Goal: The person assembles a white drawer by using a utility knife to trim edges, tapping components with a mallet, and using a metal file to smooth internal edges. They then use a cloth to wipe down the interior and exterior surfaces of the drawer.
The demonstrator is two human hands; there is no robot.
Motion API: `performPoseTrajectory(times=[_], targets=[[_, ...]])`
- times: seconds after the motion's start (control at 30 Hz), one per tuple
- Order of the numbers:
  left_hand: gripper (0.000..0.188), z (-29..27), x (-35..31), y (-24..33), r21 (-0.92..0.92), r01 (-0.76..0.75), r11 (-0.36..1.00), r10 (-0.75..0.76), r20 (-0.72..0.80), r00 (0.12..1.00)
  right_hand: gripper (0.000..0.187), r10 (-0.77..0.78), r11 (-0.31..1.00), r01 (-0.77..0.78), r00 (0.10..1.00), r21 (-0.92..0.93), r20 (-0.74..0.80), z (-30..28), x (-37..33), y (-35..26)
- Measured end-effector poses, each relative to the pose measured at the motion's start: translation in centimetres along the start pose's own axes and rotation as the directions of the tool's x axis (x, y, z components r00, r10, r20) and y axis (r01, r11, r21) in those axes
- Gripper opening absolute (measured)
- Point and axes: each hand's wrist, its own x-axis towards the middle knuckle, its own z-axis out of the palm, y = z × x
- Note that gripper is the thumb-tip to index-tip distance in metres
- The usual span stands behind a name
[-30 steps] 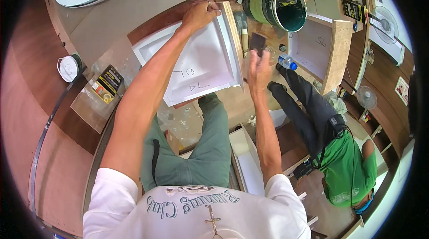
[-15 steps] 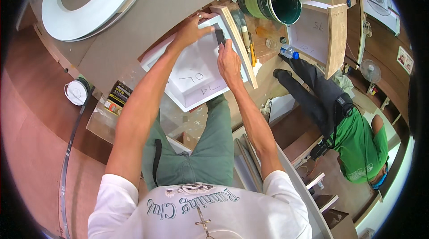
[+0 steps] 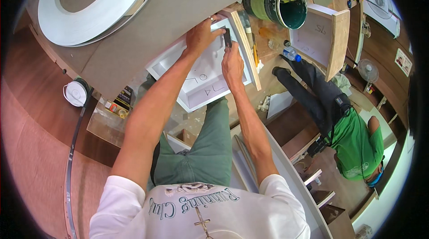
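Note:
A white box like a drawer [image 3: 213, 90], with a raw wood panel [image 3: 246, 51] along its right side, rests tilted over my thighs against the bench edge. My left hand [image 3: 199, 39] grips its far edge, the thumb stretched along the rim towards the right. My right hand [image 3: 233, 64] is closed around a small dark flat tool [image 3: 228, 38], which lies against the box's far right corner. The left thumb reaches close to this tool, and I cannot tell whether they touch. Its exact kind is not clear, as my fingers cover its lower end.
A large roll of white edge strip [image 3: 49, 11] lies on the bench top [image 3: 129, 56]. Right of the box are an open paint bucket [image 3: 292, 9], brushes [image 3: 247, 27], a water bottle [image 3: 291, 54] and another drawer box [image 3: 337, 44]. A person in green [image 3: 355, 147] is at the right.
My left hand has shifted right along the far rim, nearer the tool. The right hand and tool have moved slightly right, and the whole view has shifted a little.

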Motion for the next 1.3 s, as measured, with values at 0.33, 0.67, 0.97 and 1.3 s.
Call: performPoseTrajectory(times=[0.33,0.67,0.97,1.3], targets=[[0.044,0.4,-0.1,0.0,0.062,-0.029,0.998,0.032,-0.051,0.998,0.028,0.019,1.000,-0.019,1.000,0.025,-0.002,0.1,0.5,1.0],[0.040,0.8,-0.4,-0.4,0.081,-0.079,0.994,0.087,-0.095,0.992,0.022,-0.020,0.998,0.020,1.000,-0.054,0.005,-0.2,1.0,0.7],[0.045,0.8,-0.2,-0.5,0.109,-0.024,0.994,0.026,-0.014,1.000,0.018,-0.064,0.993,0.064,0.998,-0.099,0.008,-0.5,1.3,0.5],[0.053,0.1,-0.4,-0.1,0.135,-0.067,0.989,0.061,0.048,0.997,0.016,-0.025,0.998,0.024,1.000,-0.064,-0.009,-0.7,-0.3,1.6]])
